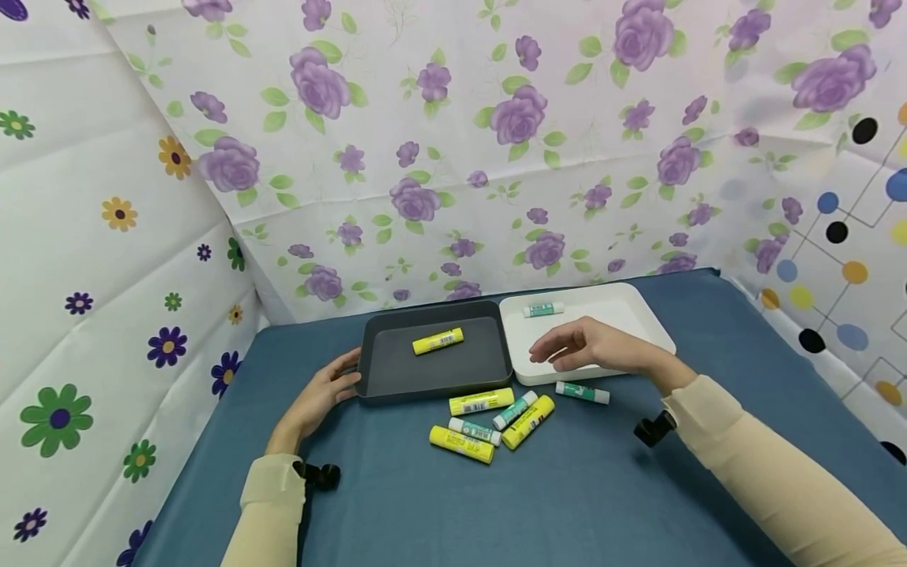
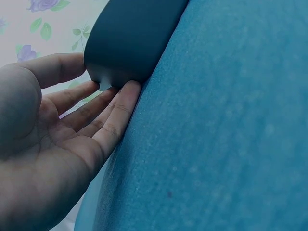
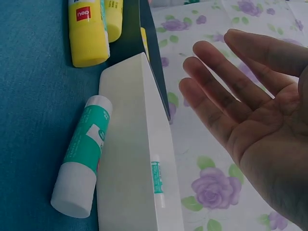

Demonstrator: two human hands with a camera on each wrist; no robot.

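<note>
My left hand (image 1: 320,398) rests its extended fingers against the left end of the dark grey tray (image 1: 375,386); the left wrist view shows fingertips (image 2: 129,91) touching the tray's outer wall (image 2: 130,43). Inside that tray lies a yellow glue stick (image 1: 438,341). Over the white tray (image 1: 631,315) hovers my right hand (image 1: 591,345), fingers loosely extended, holding nothing. A green-and-white glue stick (image 1: 543,309) lies near the back of the white tray. Another green-and-white glue stick (image 3: 82,154) lies on the cloth along this tray's front wall, below the right hand.
In front of the trays, three yellow glue sticks, one of them nearest me (image 1: 461,444), lie mixed with two green-and-white glue sticks (image 1: 475,431). A blue cloth (image 1: 567,504) covers the table. Flowered sheets (image 1: 453,157) hang behind and at the sides.
</note>
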